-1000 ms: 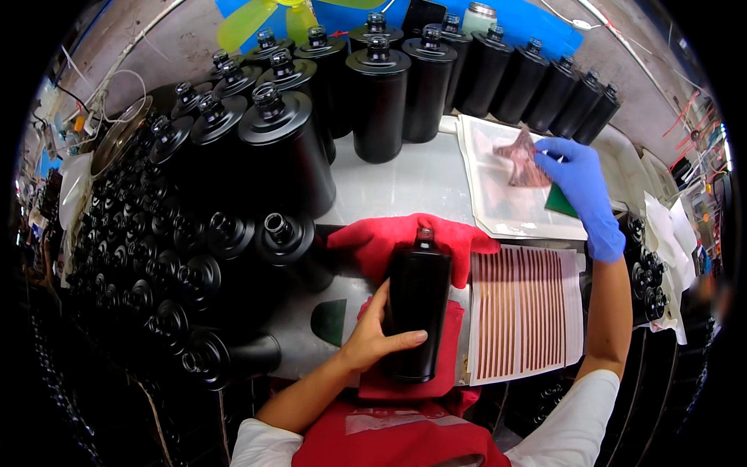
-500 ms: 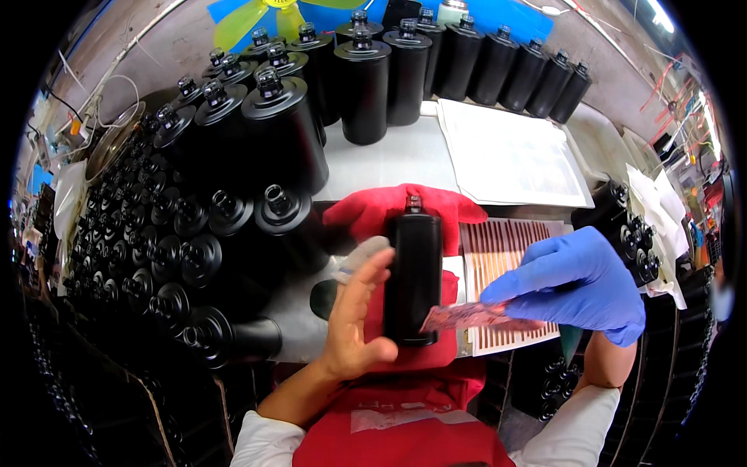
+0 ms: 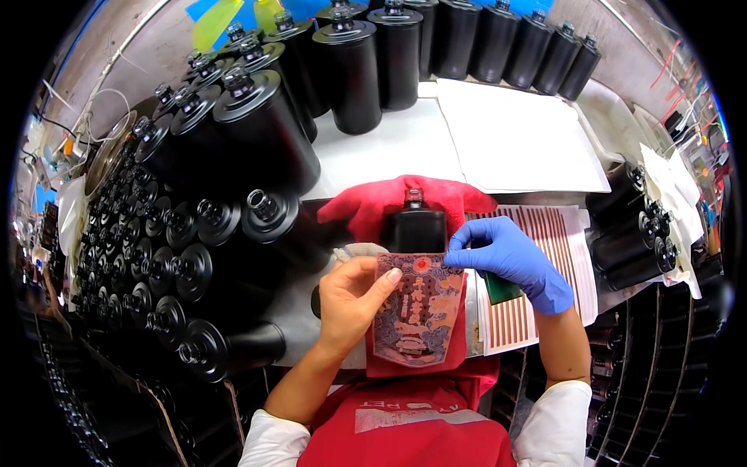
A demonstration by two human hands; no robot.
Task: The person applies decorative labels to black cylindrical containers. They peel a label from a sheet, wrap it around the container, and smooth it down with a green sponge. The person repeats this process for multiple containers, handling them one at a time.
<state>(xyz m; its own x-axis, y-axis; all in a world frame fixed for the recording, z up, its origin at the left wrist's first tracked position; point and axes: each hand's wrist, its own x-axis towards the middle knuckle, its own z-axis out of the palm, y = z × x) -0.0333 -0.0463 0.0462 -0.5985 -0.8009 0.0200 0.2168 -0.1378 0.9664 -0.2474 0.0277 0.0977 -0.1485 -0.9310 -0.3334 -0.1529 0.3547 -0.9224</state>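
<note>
A black bottle point(image 3: 416, 226) lies flat on a red cloth point(image 3: 366, 204) at the near edge of the white table point(image 3: 389, 148), its neck pointing away from the person. Over the bottle's lower half sits a label point(image 3: 416, 307), reddish-brown with a red dot near the top and blue-grey pattern below.

The bare left hand point(image 3: 350, 300) grips the label's left edge, thumb on its face near the upper left corner, fingers curled behind. The right hand point(image 3: 506, 257), in a blue glove, pinches the label's upper right corner between thumb and forefinger, right where it meets the bottle. Both hands are closed on the label, which lies against the bottle.

Just right of the bottle is a sheet of striped stickers point(image 3: 537, 272), with a small green piece point(image 3: 502, 288) under the gloved palm. Beyond it lies a blank white sheet point(image 3: 521, 136). Black bottles stand in a row point(image 3: 467, 39) at the far side, and many more crowd the left point(image 3: 171, 233). A few lie stacked on the right point(image 3: 638, 233).
</note>
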